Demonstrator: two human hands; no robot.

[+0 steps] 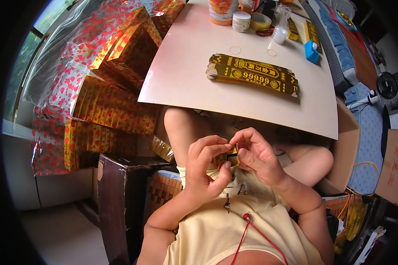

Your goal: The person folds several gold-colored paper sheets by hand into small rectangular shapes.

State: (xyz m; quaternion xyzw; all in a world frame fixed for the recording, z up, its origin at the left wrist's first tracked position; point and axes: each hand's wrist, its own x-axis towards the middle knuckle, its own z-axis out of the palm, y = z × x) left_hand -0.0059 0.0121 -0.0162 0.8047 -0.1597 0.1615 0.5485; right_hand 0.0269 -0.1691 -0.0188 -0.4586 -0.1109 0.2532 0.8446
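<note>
Above my lap I hold a small gold paper carton (232, 159), its end turned up towards me and looking open. My left hand (206, 165) grips the carton's left side between thumb and fingers. On the other side, the fingertips of my right hand (258, 158) pinch its upper edge near my left fingertips. My fingers hide much of the carton. Ahead on the white table (185, 73) lies a stack of flat gold printed cartons (253, 74), slightly fanned at the ends.
Two rubber bands (235, 50) lie beyond the stack. A white jar (241, 22), a tape roll (260, 22) and a blue bottle (312, 52) stand farther back. Wrapped gold packages (114, 106) are piled left, above a dark box (114, 202). A cardboard box (344, 149) and a fan (387, 86) are right.
</note>
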